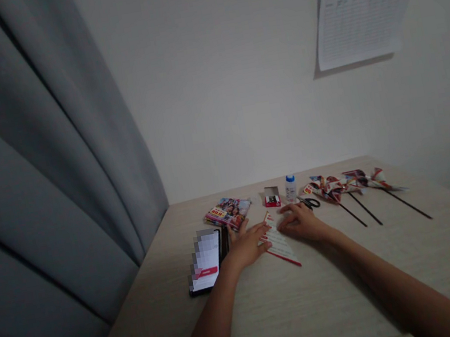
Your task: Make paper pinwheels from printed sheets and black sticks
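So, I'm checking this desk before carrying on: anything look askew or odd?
The sheet of paper on the wall looks odd: it sits at a slant, with a dark shadow along its left and bottom edges, as if lifted off the wall. The phone also has a blocky, pixelated patch over its screen.

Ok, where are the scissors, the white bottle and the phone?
Scissors (311, 202): head view, on the black handles.
White bottle (291, 189): head view, on its body.
Phone (206, 260): head view, on the screen.
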Action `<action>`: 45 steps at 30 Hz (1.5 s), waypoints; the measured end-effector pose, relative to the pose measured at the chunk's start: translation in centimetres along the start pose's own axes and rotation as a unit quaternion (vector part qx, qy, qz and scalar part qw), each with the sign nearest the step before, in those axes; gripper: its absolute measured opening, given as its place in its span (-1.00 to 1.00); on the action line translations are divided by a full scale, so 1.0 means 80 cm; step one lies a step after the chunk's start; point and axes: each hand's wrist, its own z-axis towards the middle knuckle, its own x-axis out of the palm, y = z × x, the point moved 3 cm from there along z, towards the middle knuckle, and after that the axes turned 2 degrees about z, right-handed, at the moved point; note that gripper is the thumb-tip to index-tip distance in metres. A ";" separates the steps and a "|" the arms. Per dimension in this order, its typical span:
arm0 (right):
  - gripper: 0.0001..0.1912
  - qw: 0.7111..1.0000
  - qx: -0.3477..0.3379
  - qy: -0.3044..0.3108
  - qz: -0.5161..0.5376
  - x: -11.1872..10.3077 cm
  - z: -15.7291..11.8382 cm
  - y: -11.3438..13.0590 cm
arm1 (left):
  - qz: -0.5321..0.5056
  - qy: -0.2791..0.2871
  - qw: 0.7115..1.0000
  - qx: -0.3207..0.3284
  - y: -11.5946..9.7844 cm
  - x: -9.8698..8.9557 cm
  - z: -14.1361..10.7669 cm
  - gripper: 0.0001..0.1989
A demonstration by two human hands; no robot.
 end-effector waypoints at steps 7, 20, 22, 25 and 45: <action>-0.75 0.999 0.020 0.004 -0.030 0.002 0.002 0.002 | -0.012 0.039 0.999 -0.006 -0.003 -0.009 -0.004 -0.44; -0.67 0.985 0.075 -0.028 -0.154 0.011 0.011 0.023 | -0.010 0.029 1.000 0.002 0.002 -0.003 0.001 -0.43; -0.65 0.982 0.081 -0.035 -0.168 0.014 0.011 0.026 | -0.009 0.027 1.000 0.004 0.004 -0.002 0.001 -0.44; -0.62 0.979 0.089 -0.037 -0.182 0.016 0.011 0.030 | -0.008 0.030 0.999 0.004 0.005 -0.001 0.002 -0.43; -0.69 0.989 0.061 -0.101 -0.094 0.023 0.022 0.017 | -0.021 0.047 0.999 -0.010 -0.002 -0.007 -0.001 -0.43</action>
